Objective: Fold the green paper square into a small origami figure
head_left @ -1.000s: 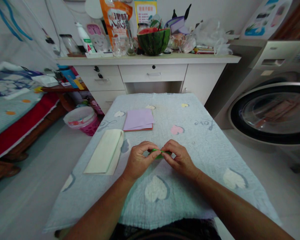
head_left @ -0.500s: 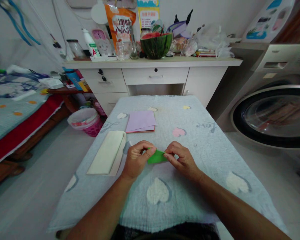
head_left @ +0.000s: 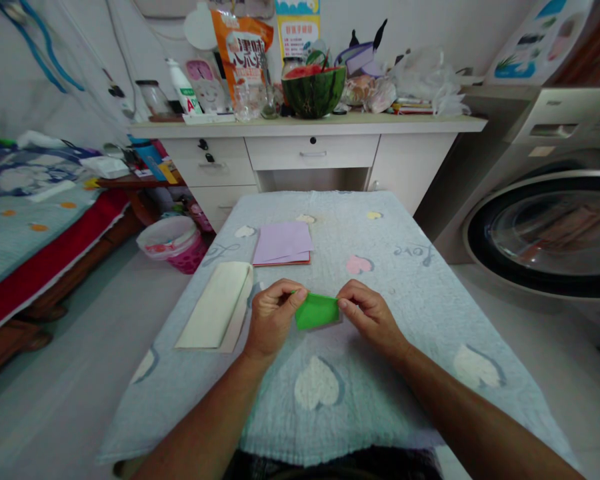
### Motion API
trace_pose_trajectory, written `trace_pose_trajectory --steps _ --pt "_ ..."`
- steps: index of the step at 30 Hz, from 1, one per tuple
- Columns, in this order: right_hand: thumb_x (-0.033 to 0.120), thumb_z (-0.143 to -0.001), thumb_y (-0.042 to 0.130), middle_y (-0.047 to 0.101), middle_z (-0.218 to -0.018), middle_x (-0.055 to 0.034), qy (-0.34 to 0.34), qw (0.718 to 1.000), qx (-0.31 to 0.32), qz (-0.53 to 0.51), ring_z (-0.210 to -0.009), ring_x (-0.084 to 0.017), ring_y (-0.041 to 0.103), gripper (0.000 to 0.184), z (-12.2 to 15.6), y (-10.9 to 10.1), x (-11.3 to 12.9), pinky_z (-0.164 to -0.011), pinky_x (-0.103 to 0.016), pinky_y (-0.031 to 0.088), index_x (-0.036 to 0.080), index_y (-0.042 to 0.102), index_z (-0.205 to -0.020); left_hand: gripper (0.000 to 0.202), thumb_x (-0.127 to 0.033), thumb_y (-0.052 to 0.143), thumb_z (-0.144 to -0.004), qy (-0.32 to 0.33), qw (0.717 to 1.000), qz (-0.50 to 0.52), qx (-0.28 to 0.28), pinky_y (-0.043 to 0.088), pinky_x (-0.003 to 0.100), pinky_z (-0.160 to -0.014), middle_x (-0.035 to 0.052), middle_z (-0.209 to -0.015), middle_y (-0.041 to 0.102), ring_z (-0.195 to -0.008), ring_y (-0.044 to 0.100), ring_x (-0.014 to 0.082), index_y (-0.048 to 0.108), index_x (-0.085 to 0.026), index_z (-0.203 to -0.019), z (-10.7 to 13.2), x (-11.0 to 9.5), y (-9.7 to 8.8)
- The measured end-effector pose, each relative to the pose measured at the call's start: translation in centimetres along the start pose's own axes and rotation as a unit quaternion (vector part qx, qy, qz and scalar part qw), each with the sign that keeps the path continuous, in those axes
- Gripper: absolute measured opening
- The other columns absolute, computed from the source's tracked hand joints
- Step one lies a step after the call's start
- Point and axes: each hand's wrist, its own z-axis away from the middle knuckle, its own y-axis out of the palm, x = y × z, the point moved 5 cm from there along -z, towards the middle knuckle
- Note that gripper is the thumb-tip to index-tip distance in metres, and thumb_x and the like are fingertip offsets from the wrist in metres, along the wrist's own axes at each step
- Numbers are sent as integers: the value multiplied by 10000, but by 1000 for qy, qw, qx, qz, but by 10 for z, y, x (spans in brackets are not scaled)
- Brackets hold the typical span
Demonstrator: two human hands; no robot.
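Note:
A small folded piece of green paper point(head_left: 317, 312) is held up a little over the cloth-covered table point(head_left: 410, 320). My left hand point(head_left: 275, 317) pinches its upper left corner between thumb and fingers. At the upper right corner, my right hand point(head_left: 370, 313) grips it the same way. Beyond my hands lies a stack of square paper point(head_left: 283, 241), lilac on top with a red edge showing below. Left of my left hand rests a folded cream sheet point(head_left: 213, 307). How the green paper is folded on its far side is hidden.
Behind the table stands a white cabinet point(head_left: 313, 150) bearing a cut watermelon point(head_left: 314, 93), jars and bags. A washing machine point(head_left: 545, 193) is on the right. At the left are a pink bin point(head_left: 185, 250) and a bed point(head_left: 30, 233).
My right hand has shifted slightly right and up. The green paper now stretches wider between my hands and shows more of its face. My left hand stays nearly in place.

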Motion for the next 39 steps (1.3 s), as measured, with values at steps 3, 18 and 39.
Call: trace_pose_trajectory --steps 3,18,39 --pt "390 -952 468 553 -799 -20 40 998 9 -56 -739 -153 528 258 1 2 -3 -679 -290 410 196 634 -906 166 -302 692 -804 -8 1000 -4 -7 441 251 -682 1 -712 634 -703 570 141 672 -166 -711 0 2 0" --pt "478 -845 625 476 -646 32 135 977 26 -163 -596 -107 442 310 1 17 -26 -558 -235 349 180 599 -762 245 -379 601 -861 -58 991 85 -85 416 229 -614 36 -784 671 -617 497 105 702 -160 -818 -3 14 -7" --pt "464 -806 692 594 -733 5 273 869 94 -401 -607 -108 545 352 6 38 -37 -537 -226 434 193 605 -1014 327 -350 719 -784 -142 959 193 151 510 342 -696 34 -774 684 -654 620 165 690 -187 -1066 8 12 36"
